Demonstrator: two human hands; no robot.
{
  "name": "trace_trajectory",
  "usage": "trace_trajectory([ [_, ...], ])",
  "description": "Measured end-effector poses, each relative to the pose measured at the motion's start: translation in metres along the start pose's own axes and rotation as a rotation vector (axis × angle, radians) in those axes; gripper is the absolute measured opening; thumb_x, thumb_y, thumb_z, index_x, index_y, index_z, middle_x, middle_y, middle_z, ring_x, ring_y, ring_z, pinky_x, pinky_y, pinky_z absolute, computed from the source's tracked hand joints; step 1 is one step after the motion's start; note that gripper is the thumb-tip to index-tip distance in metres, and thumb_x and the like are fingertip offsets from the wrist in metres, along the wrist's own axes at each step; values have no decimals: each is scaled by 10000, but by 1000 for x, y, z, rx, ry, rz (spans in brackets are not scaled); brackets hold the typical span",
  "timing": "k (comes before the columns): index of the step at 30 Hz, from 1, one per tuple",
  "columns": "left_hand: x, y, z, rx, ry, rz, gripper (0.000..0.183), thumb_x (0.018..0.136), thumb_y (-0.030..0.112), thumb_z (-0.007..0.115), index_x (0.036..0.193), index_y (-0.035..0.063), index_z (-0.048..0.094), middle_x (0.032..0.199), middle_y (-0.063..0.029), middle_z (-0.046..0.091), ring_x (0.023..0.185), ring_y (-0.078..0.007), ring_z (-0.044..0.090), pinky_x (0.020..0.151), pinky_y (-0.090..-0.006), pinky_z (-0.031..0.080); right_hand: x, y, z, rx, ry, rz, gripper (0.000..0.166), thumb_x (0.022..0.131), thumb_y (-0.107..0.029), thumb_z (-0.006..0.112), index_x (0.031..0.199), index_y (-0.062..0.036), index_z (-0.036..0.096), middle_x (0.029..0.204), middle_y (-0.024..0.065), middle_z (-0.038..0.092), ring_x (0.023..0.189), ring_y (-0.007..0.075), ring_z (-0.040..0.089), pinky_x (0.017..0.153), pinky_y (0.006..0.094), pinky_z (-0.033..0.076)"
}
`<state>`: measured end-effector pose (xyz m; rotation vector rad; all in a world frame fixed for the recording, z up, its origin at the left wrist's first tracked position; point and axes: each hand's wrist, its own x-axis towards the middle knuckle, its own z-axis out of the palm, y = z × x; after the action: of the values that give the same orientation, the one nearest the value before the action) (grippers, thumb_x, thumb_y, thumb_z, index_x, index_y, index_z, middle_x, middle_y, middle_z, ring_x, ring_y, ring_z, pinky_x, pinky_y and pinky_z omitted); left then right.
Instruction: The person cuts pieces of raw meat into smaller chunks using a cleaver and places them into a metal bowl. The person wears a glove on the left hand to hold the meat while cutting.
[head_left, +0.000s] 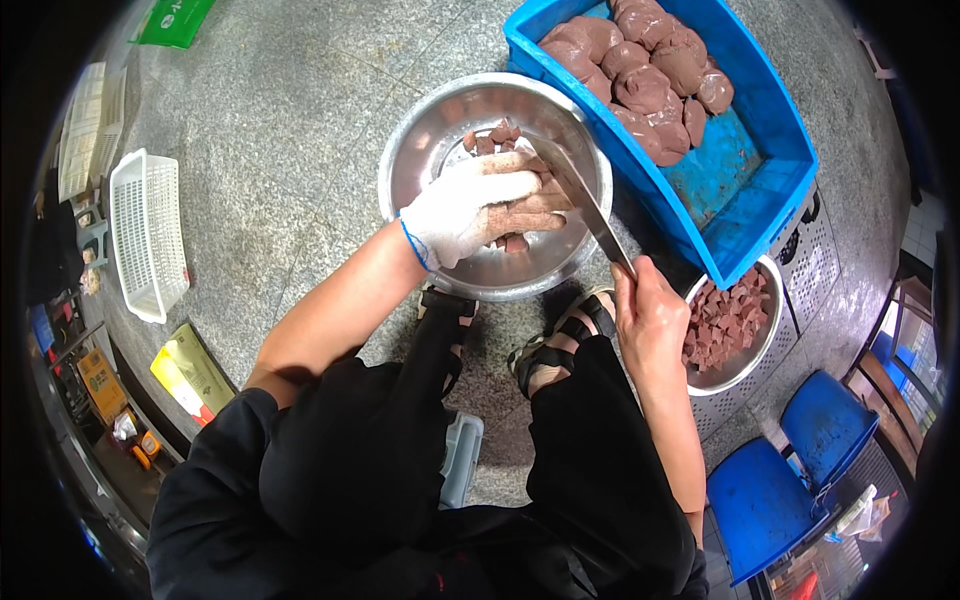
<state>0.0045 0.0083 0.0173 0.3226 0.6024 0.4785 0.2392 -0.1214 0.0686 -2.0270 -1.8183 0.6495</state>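
My left hand (487, 202), in a white knit glove stained brown on the fingers, lies over dark reddish-brown chunks (501, 136) in a wide steel basin (405, 142). How firmly its fingers grip the pieces underneath is hidden. My bare right hand (651, 311) is closed around the handle of a long-bladed knife (581, 196). The blade slants up and left across the basin, its tip beside the gloved fingers. At the upper right, rounded smooth lumps of the same brown material (649, 79) fill much of a blue plastic crate (750, 247).
A second steel bowl (776, 330) holding cut brown pieces (724, 322) stands below the crate's corner on a perforated metal surface. Blue chairs (761, 502) are at the lower right. A white plastic basket (150, 232) and a yellow-green bag (191, 375) lie at the left. Sandalled feet flank a grey stool (461, 457).
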Motion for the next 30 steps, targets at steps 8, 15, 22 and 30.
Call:
trace_trajectory([
  [8, 8, -10, -25, -200, -152, -10, 514, 1017, 154, 573, 1463, -47, 414, 1450, -214, 545, 1316, -396, 575, 1116, -519, 484, 1, 1, 1, -46, -30, -1, 171, 980, -169, 680, 945, -43, 572, 793, 174, 655, 669, 424, 654, 563, 489, 514],
  [15, 10, -8, -20, 136, -59, 181, 482, 1056, 293, 530, 1468, 65, 429, 1448, -192, 526, 1347, -420, 534, 1127, -609, 447, -5, -9, -1, 31, 42, -58, 176, 954, -124, 709, 917, -36, 560, 766, 164, 635, 646, 406, 646, 547, 460, 509],
  [22, 1, -6, 8, -324, 96, 109, 591, 1104, 479, 379, 1527, 67, 379, 1449, -202, 526, 1405, -398, 484, 1153, -596, 419, -6, -1, 10, -103, -73, -65, 182, 954, -180, 689, 913, -40, 578, 749, 148, 648, 622, 385, 662, 544, 459, 535],
  [30, -23, -4, -35, -128, -117, 203, 741, 940, 403, 749, 1500, 27, 441, 1492, -213, 508, 1379, -349, 518, 1174, -522, 416, -17, -10, 31, 19, -92, -63, 196, 965, -200, 681, 928, -31, 590, 742, 162, 657, 621, 379, 668, 558, 459, 527],
])
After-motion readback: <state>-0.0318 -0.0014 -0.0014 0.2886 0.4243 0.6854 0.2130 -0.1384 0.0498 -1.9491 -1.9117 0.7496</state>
